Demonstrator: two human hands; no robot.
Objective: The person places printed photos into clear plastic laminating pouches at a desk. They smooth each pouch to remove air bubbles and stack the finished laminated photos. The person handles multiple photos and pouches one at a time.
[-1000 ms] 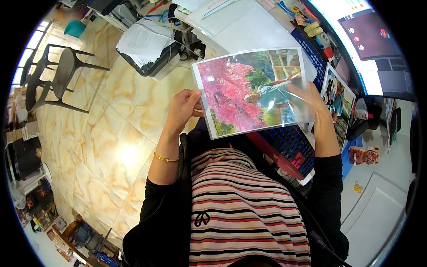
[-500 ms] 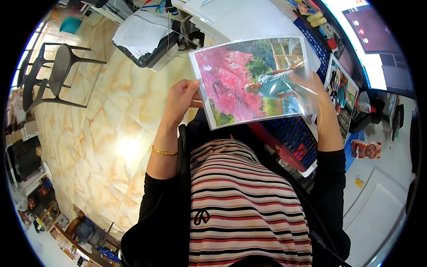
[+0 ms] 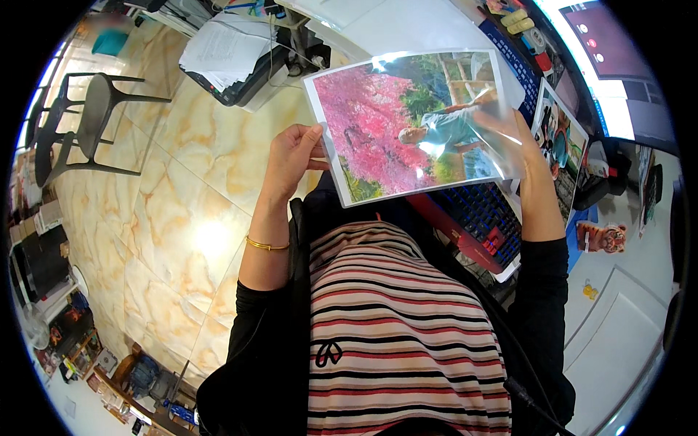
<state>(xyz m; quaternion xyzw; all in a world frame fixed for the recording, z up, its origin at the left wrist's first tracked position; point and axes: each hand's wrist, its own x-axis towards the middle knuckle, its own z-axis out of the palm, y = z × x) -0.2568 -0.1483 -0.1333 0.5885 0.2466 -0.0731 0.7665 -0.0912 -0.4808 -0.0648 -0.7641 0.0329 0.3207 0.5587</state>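
— Grip of the left hand, how is it, please?

— It is closed in a pinch on the left edge of the photo, with the thumb on the front side and the other fingers partly hidden.

— And the right hand?

— It is at the right end of the photo, where its fingers show blurred through clear film. How firmly it is closed, I cannot tell.

— Where is the photo exactly?

— It is raised in front of the person, a little tilted, with pink blossom and a figure lying sideways in it. Its lower right edge overlaps, in this view, the lit keyboard.

— What else is near?

— Beside the right forearm is a second picture, and farther right, on the white bench, stands a tiger figure. Beyond the photo, to the upper left, there is a dark printer with papers on top.
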